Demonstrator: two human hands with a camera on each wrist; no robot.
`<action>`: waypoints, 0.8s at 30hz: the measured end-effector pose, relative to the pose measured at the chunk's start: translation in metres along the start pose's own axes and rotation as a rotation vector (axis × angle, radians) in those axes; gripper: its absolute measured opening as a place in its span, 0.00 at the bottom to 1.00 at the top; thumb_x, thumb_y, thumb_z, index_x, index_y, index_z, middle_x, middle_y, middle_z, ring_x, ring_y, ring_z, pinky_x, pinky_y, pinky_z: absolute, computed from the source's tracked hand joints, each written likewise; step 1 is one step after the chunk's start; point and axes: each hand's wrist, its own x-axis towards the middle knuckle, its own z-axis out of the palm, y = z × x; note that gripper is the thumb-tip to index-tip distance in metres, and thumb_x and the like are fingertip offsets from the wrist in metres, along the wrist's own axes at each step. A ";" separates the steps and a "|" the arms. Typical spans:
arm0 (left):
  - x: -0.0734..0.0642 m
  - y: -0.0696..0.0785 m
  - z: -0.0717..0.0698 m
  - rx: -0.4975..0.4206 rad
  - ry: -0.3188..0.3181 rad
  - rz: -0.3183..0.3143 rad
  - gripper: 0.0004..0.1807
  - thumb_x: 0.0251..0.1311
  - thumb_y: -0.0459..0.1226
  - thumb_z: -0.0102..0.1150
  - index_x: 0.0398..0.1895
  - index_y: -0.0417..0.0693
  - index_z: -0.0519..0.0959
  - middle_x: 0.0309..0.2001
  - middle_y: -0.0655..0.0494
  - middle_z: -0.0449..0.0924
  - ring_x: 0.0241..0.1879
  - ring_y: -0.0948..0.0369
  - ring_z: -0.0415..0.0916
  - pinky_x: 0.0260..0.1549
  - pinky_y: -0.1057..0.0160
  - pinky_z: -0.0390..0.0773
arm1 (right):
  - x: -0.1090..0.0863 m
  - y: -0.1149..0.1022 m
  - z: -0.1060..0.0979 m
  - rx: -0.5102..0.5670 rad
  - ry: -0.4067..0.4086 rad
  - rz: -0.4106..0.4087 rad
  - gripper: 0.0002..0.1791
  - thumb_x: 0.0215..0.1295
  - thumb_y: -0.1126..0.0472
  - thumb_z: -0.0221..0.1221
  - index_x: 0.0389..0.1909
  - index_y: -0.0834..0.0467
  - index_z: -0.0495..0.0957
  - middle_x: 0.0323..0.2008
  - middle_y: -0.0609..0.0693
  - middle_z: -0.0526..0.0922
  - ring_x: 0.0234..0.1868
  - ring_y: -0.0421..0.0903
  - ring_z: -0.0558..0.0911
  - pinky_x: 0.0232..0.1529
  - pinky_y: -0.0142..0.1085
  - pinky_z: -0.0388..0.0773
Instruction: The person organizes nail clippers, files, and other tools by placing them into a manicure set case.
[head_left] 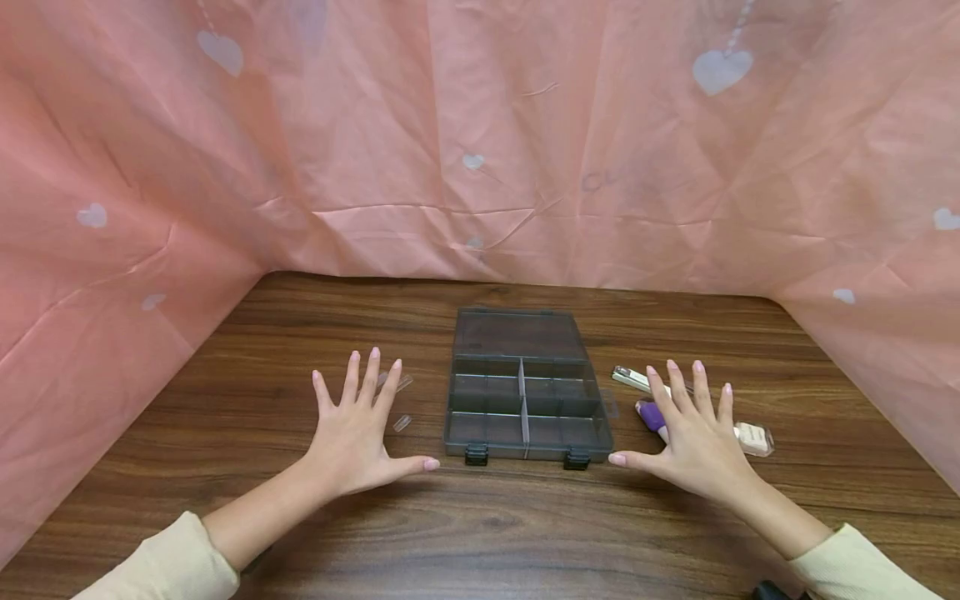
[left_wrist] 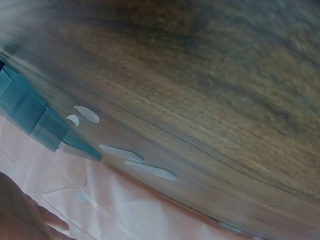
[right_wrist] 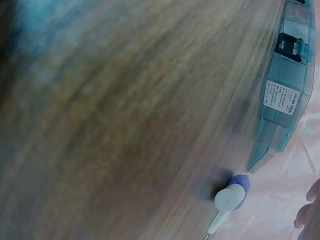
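My left hand (head_left: 351, 442) is held out with fingers spread, left of a smoky see-through compartment box (head_left: 540, 453). Beside its fingers lie small clear plastic pieces, one (head_left: 402, 423) nearer the box; the left wrist view shows slim strips (left_wrist: 150, 170) and a clear oval piece (left_wrist: 87, 114). On the other side of the box, my right hand (head_left: 697, 446) spreads its fingers too, holding nothing. It partly covers a purple item (head_left: 649, 416) with a white part, and a bottle of cream nail polish (head_left: 753, 439). A silver nail clipper (head_left: 630, 377) lies beyond its thumb.
The box's lid (head_left: 517, 332) is folded back, and white dividers (head_left: 524, 425) part the inside. Two dark latches (head_left: 476, 454) face me. Pink cloth (head_left: 510, 242) with hearts hangs around the back and sides of the wooden table (head_left: 480, 533).
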 end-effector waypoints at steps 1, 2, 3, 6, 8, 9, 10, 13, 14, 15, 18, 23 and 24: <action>0.000 0.000 0.000 -0.001 0.000 0.000 0.67 0.34 0.77 0.51 0.73 0.47 0.45 0.73 0.38 0.40 0.72 0.40 0.33 0.58 0.24 0.33 | 0.000 0.000 0.000 0.001 -0.001 0.000 0.67 0.41 0.26 0.60 0.73 0.59 0.39 0.71 0.69 0.41 0.71 0.64 0.25 0.62 0.66 0.19; 0.000 0.000 0.000 -0.002 0.001 0.001 0.67 0.34 0.77 0.51 0.73 0.47 0.44 0.73 0.38 0.40 0.72 0.40 0.33 0.58 0.24 0.34 | 0.000 0.000 0.000 0.000 -0.002 0.002 0.67 0.41 0.26 0.59 0.73 0.59 0.39 0.71 0.69 0.41 0.71 0.64 0.25 0.62 0.66 0.19; 0.000 0.000 0.000 -0.003 0.002 0.001 0.67 0.34 0.77 0.51 0.73 0.47 0.44 0.73 0.38 0.40 0.72 0.40 0.33 0.58 0.24 0.34 | 0.000 0.000 0.000 -0.001 -0.002 0.003 0.67 0.42 0.26 0.59 0.73 0.59 0.38 0.71 0.69 0.41 0.71 0.64 0.25 0.62 0.66 0.19; 0.000 0.000 0.000 -0.007 0.007 0.004 0.67 0.34 0.76 0.51 0.73 0.47 0.44 0.73 0.38 0.40 0.72 0.40 0.33 0.57 0.24 0.34 | -0.002 0.001 -0.001 0.001 0.002 0.007 0.67 0.42 0.26 0.59 0.73 0.59 0.37 0.71 0.69 0.40 0.71 0.63 0.25 0.63 0.65 0.18; 0.000 0.001 0.001 -0.005 0.012 0.007 0.67 0.34 0.77 0.51 0.73 0.47 0.44 0.73 0.38 0.40 0.72 0.40 0.33 0.57 0.24 0.35 | -0.003 0.001 -0.001 0.007 0.016 0.006 0.66 0.43 0.27 0.59 0.73 0.59 0.38 0.71 0.69 0.41 0.71 0.63 0.26 0.63 0.65 0.20; 0.000 0.001 0.001 -0.005 0.014 0.008 0.67 0.34 0.77 0.51 0.73 0.47 0.44 0.73 0.38 0.40 0.72 0.40 0.33 0.57 0.24 0.35 | -0.003 0.002 -0.001 0.011 0.025 0.004 0.66 0.43 0.27 0.60 0.73 0.59 0.38 0.71 0.69 0.41 0.71 0.63 0.26 0.63 0.65 0.20; 0.000 0.001 0.001 -0.004 0.016 0.010 0.67 0.34 0.77 0.51 0.73 0.46 0.44 0.73 0.38 0.39 0.72 0.40 0.33 0.57 0.24 0.35 | -0.003 0.002 -0.001 0.016 0.033 0.001 0.66 0.43 0.27 0.60 0.73 0.59 0.38 0.71 0.69 0.42 0.71 0.63 0.26 0.64 0.65 0.21; 0.000 0.001 0.001 0.000 0.018 0.014 0.67 0.34 0.76 0.51 0.73 0.46 0.44 0.73 0.38 0.39 0.72 0.40 0.33 0.58 0.24 0.35 | -0.004 0.002 0.000 0.029 0.051 -0.006 0.66 0.43 0.28 0.60 0.73 0.58 0.37 0.71 0.69 0.42 0.71 0.63 0.27 0.64 0.65 0.23; 0.000 0.001 0.001 -0.001 0.016 0.015 0.67 0.34 0.76 0.51 0.73 0.46 0.44 0.73 0.38 0.38 0.72 0.40 0.33 0.58 0.24 0.34 | -0.005 0.002 0.000 0.033 0.052 -0.007 0.66 0.44 0.29 0.60 0.73 0.58 0.37 0.71 0.69 0.42 0.71 0.62 0.27 0.64 0.65 0.23; 0.000 0.001 0.001 -0.003 0.014 0.017 0.67 0.35 0.76 0.51 0.73 0.46 0.44 0.73 0.38 0.38 0.72 0.40 0.33 0.58 0.25 0.34 | -0.005 0.003 0.000 0.040 0.050 -0.006 0.66 0.44 0.29 0.61 0.73 0.58 0.36 0.71 0.69 0.41 0.71 0.62 0.26 0.64 0.65 0.22; 0.000 0.002 0.002 -0.013 0.004 0.019 0.67 0.35 0.76 0.50 0.73 0.45 0.43 0.73 0.38 0.35 0.72 0.41 0.31 0.59 0.25 0.33 | -0.007 0.004 0.001 0.062 0.048 -0.003 0.66 0.44 0.30 0.61 0.73 0.58 0.35 0.71 0.69 0.39 0.72 0.61 0.27 0.65 0.64 0.24; 0.001 0.003 0.002 -0.036 -0.003 0.026 0.68 0.36 0.76 0.50 0.73 0.42 0.42 0.73 0.39 0.31 0.73 0.43 0.29 0.59 0.26 0.32 | -0.009 0.006 0.001 0.106 0.052 -0.010 0.67 0.44 0.32 0.63 0.73 0.58 0.32 0.72 0.66 0.34 0.72 0.59 0.26 0.67 0.62 0.25; 0.002 0.003 0.001 -0.038 -0.007 0.026 0.69 0.36 0.76 0.50 0.73 0.41 0.41 0.74 0.39 0.30 0.73 0.44 0.29 0.59 0.26 0.31 | -0.009 0.006 0.001 0.124 0.058 -0.017 0.67 0.45 0.33 0.63 0.73 0.59 0.31 0.72 0.66 0.33 0.72 0.59 0.26 0.67 0.62 0.25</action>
